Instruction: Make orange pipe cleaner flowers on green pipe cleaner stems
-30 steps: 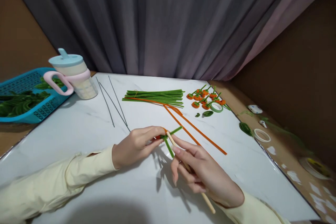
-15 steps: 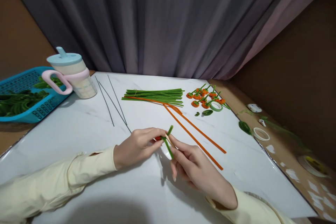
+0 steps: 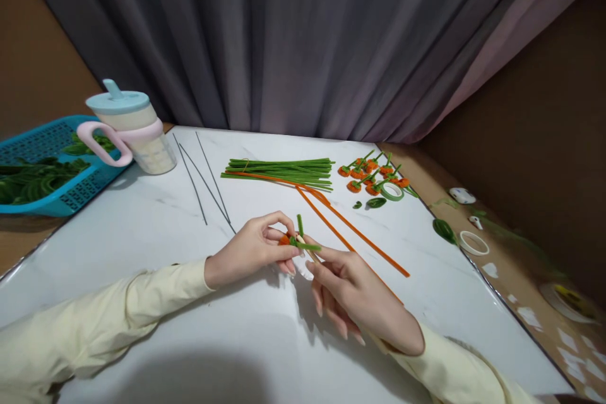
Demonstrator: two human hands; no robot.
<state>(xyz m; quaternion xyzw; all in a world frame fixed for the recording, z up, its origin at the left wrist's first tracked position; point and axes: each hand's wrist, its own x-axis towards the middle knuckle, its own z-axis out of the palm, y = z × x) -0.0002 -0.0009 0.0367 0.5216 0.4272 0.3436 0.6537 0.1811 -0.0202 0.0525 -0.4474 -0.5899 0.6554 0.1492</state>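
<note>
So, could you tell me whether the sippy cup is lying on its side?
No, the sippy cup stands upright beside the blue basket, lid on top.

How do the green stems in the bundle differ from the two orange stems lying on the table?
The green stems are many and lie together in a tight bundle, side by side near the far edge. The orange stems are only two; they run diagonally toward the near right and spread apart at that end. The orange stems also look longer than the green stems. Both are thin fuzzy stems lying flat on the white table.

Home craft table (image 3: 142, 227), curtain (image 3: 284, 38), pipe cleaners (image 3: 279, 172)
</note>
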